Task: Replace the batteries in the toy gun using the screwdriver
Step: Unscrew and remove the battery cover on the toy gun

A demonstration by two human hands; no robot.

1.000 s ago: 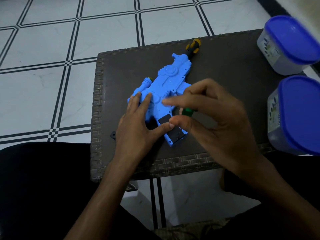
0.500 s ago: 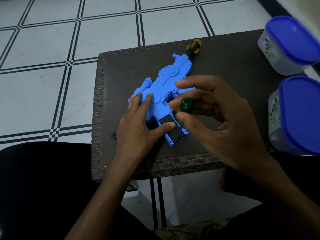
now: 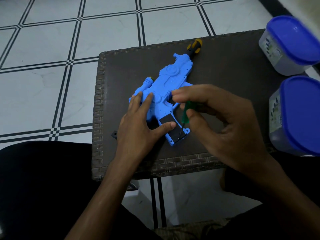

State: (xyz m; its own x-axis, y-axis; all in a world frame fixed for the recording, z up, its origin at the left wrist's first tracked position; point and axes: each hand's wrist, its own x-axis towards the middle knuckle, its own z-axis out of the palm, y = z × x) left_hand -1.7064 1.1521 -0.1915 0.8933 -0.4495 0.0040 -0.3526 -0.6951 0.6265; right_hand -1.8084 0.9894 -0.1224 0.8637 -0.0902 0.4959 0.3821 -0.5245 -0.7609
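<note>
Pressing flat, fingers straight, the left hand (image 3: 138, 125) pins one blue toy gun (image 3: 166, 97) to the dark table (image 3: 225, 70), thumb on its black grip cover (image 3: 171, 126). The right hand (image 3: 218, 122) pinches one green screwdriver (image 3: 186, 114), tip on that cover. Farther off lie a second, yellow-handled screwdriver (image 3: 194, 46) and two blue-lidded tubs (image 3: 292, 45).

The right hand (image 3: 223, 122) has tilted the green-handled screwdriver (image 3: 186, 113) upright, its tip seemingly on the black battery cover (image 3: 173, 129).
</note>
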